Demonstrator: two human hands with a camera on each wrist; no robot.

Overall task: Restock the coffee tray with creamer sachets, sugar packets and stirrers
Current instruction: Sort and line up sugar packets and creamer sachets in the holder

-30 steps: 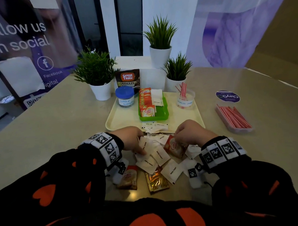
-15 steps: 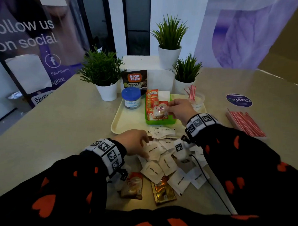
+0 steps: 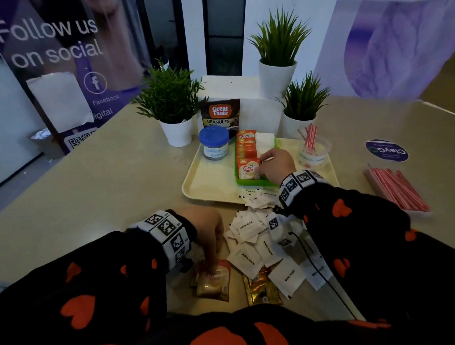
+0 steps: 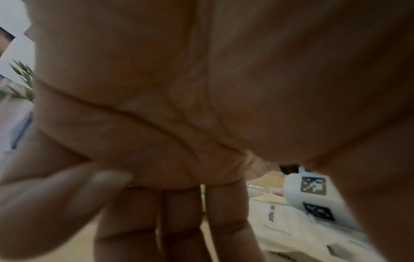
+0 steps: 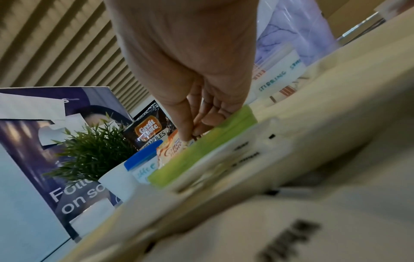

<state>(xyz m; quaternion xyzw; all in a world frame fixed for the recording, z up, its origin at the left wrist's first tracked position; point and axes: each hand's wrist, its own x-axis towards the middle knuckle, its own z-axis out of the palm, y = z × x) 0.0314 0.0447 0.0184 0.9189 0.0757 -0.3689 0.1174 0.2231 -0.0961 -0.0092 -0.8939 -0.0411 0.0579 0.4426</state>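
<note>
Now lower, the left hand (image 3: 209, 231) seemingly pinches a creamer sachet (image 3: 214, 281); right hand (image 3: 277, 165) pinches another in the green bin (image 3: 250, 182).

Right hand (image 5: 197, 74) fingertips on creamer sachet (image 5: 171, 150) inside green bin (image 5: 201, 147).

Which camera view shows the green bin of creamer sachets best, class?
The head view: the green bin shows from above on the tray, creamer sachets in a row, the right hand at it. The right wrist view shows only its blurred front wall. The left wrist view shows almost nothing of it.
</note>
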